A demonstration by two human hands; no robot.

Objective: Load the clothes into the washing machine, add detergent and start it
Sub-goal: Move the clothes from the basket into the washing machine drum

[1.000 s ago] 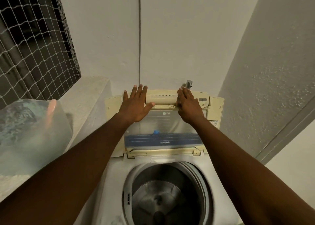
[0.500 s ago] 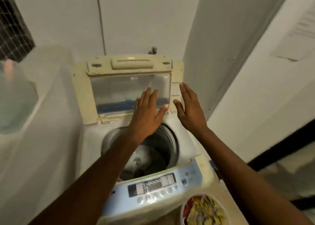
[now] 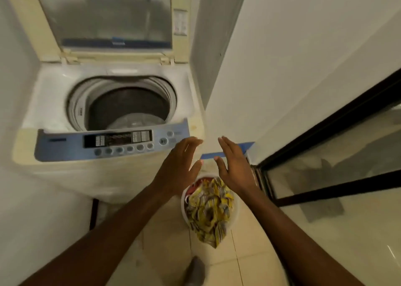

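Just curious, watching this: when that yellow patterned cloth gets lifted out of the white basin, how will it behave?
Probably floppy: the yellow patterned cloth lies crumpled, one end drooping over the white basin rim. It likely hangs and trails when lifted, perhaps dragging the red garment beside it. Seemingly light, so two open hands should manage.

Nothing can be read: the washing machine's control panel (image 3: 112, 143) carries a dark display and small markings, and the raised lid (image 3: 104, 19) a sticker (all blurred beyond reading)
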